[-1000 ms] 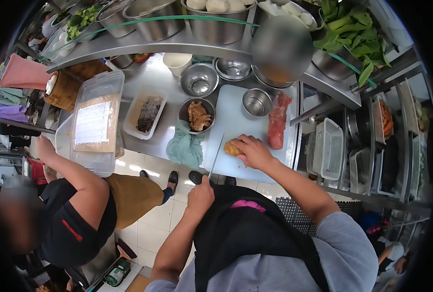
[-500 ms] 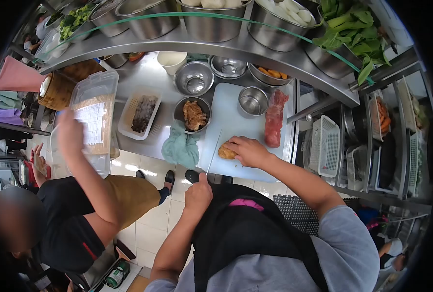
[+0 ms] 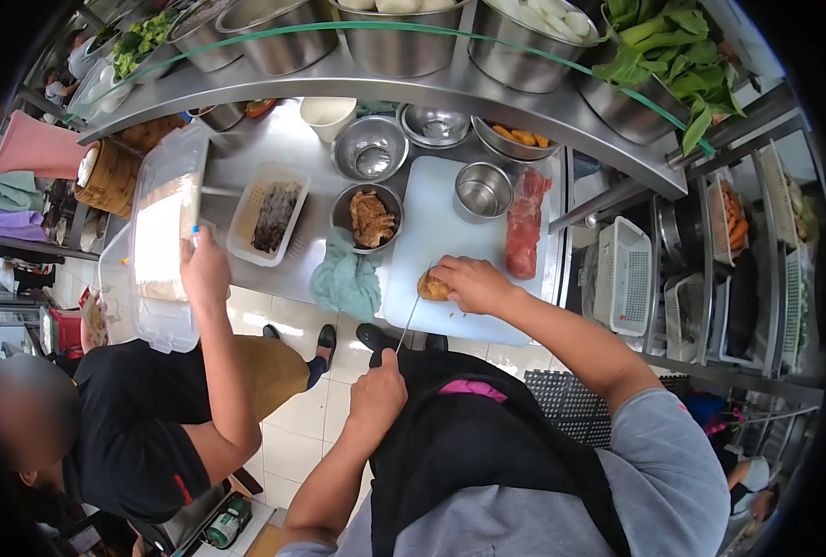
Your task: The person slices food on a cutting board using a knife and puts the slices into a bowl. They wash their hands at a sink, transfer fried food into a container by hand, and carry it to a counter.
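Observation:
My left hand (image 3: 377,395) is closed round the handle of a knife (image 3: 410,322), at the front edge of a pale blue cutting board (image 3: 422,200). The thin blade slants up and away, its tip beside a small golden-brown piece of food (image 3: 432,287). Over that piece bends my right hand (image 3: 473,284), fingers pressed on it against the board. Small crumbs lie nearby. A long piece of raw red meat (image 3: 524,223) rests along the board's right side, next to a small steel pot (image 3: 483,190). The exact kind of the brown piece cannot be made out.
Left of the board are a bowl of browned meat (image 3: 370,218), a green cloth (image 3: 346,281) and a white basket (image 3: 269,213) with dark food. A co-worker's hand (image 3: 206,269) holds a pen by a labelled plastic box (image 3: 167,241). A steel shelf (image 3: 385,93) overhangs the table.
The knife has shifted slightly, its blade now against the brown piece. My right hand stays on that piece. The co-worker's raised hand has come down, and the plastic box has tilted.

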A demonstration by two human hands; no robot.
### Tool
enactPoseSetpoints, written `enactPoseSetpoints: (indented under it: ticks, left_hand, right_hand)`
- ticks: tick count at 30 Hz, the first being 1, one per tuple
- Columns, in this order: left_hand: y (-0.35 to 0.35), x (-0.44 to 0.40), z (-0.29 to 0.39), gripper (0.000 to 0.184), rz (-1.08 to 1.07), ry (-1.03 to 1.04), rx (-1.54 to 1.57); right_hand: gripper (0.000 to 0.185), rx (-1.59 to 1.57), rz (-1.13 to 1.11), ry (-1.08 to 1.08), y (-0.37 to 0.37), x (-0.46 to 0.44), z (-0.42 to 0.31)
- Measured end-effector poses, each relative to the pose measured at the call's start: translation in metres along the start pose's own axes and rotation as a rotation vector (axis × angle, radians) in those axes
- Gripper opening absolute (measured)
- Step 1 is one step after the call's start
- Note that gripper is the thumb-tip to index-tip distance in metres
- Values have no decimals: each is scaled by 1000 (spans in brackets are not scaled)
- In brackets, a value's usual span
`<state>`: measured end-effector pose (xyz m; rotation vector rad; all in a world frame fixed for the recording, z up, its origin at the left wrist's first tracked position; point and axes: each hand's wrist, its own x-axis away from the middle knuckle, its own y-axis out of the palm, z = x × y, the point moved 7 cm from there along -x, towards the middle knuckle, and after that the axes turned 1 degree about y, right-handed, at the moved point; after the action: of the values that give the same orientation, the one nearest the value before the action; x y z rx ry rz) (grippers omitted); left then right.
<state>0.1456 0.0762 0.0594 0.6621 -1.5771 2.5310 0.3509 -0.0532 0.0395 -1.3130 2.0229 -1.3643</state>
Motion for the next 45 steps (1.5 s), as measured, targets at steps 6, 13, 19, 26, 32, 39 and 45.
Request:
enactPoseSetpoints:
  ticks: [6,13,19,26,32,39,45]
  left_hand:
    - [2,8,5,19,-25,-40,2]
    - [-1,10,11,19,-59,-48,4]
    - [-2,8,13,18,-85,-44,11]
    - [1,3,16,18,-103,-7,30]
    - [6,-30,21,17,-55,40,41]
    - [-4,-4,11,18,-169,-25,30]
    - [22,-37,11,22,-47,30,37]
  right_hand:
    - [50,2,7,-7,-1,0,-1]
    - [50,16,1,-14,-1,0,-2]
    - [50,23,-18,8,0,0,-2]
    - [53,15,10,-4,1,1,-4]
    - [58,58,1,9,0,1,-9]
    - [64,31,45,25,5,6,-4]
    - [65,67,56,18,7,6,-9]
